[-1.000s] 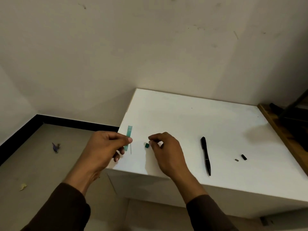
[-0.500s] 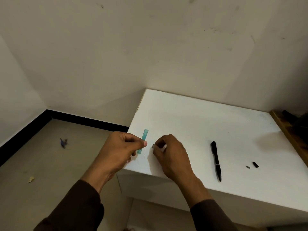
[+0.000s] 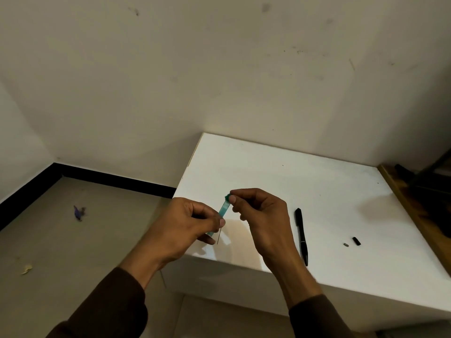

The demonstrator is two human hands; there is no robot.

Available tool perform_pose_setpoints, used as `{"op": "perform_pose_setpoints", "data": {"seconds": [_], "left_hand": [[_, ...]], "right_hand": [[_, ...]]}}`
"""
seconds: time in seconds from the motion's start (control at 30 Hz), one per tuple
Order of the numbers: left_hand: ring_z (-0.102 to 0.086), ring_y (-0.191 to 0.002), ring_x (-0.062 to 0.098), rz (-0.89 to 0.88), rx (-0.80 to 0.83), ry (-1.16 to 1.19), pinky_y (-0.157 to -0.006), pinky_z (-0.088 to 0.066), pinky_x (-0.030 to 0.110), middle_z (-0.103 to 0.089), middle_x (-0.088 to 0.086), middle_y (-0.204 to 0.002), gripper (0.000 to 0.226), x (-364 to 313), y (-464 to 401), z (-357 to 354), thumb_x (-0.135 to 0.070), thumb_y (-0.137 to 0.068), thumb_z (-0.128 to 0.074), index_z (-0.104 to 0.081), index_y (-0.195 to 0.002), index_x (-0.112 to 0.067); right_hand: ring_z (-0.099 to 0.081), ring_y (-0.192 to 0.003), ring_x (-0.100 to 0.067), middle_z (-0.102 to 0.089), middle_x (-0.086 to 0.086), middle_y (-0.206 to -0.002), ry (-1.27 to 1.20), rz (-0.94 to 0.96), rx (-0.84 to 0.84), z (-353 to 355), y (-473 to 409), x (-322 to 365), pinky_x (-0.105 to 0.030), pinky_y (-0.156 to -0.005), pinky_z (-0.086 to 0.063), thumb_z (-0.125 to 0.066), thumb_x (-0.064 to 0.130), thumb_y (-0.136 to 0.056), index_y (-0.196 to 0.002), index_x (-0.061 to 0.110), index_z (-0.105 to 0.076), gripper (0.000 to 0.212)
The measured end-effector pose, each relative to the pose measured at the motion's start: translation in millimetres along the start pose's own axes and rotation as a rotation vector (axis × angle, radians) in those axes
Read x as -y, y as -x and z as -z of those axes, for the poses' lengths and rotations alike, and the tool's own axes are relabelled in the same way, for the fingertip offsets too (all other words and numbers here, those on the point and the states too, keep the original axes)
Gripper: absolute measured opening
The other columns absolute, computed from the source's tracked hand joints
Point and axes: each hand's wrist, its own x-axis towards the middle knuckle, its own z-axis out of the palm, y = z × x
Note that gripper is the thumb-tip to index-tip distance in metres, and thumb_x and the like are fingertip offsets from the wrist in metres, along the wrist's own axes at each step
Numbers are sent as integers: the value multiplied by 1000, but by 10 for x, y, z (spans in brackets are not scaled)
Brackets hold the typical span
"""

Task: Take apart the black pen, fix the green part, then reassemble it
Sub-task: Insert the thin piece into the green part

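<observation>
My left hand [image 3: 186, 223] pinches the lower end of a pale green tube [image 3: 223, 209], held tilted above the white table's [image 3: 305, 189] near left corner. A thin dark pin [image 3: 219, 236] hangs below that hand. My right hand [image 3: 261, 213] pinches a small dark green cap [image 3: 227, 197] right at the tube's top end. The black pen body [image 3: 301, 236] lies lengthwise on the table to the right of my right hand. Two tiny parts rest further right: a grey one [image 3: 345, 244] and a black one [image 3: 356, 241].
A wooden ledge [image 3: 405, 201] with dark gear runs along the table's right side. The wall stands close behind the table. On the floor to the left lie a purple scrap [image 3: 78, 212] and a yellow scrap [image 3: 26, 269].
My right hand picked the green cap up off the table and brought it to the top of the tube. My left hand stayed shut on the tube, tilting it.
</observation>
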Motion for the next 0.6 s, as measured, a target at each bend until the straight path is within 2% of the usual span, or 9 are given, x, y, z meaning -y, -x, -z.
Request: {"op": "perform_pose_setpoints", "data": {"seconds": [0.13,0.23,0.43,0.6], "left_hand": [[-76,-74,24,-1,1,40,-61,-62,26,-80,8,-83,8,-14,6,4,-14,-83,-79,-84,-81,-9],[-76,-73,24,-6,7,33,-61,-62,25,-80,8,-84,7,-20,6,0,-14,-83,-80,-84,-81,-9],[-74,-69,19,-26,21,-21,-60,-62,25,-80,5,-83,7,-1,-10,-6,-13,-83,-80,-84,-78,-10],[-75,-68,20,-27,28,-65,-60,-62,25,-80,2,-83,6,20,-25,-12,-14,-83,-80,-84,-78,-12]], "right_hand": [[-71,-82,-11,-80,8,-89,35,6,-12,44,-3,-19,-27,-74,-56,-76,16,-89,-91,24,-82,10],[-71,-81,-10,-79,11,-88,71,23,-7,69,-1,-22,-25,-68,-58,-75,15,-90,-90,25,-81,12],[-71,-81,-9,-79,9,-85,180,38,30,130,-17,-14,-33,-75,-61,-76,14,-89,-91,22,-81,10],[-71,-84,-7,-79,9,-89,274,45,49,125,-11,-13,-31,-76,-60,-73,16,-90,-92,21,-82,11]]}}
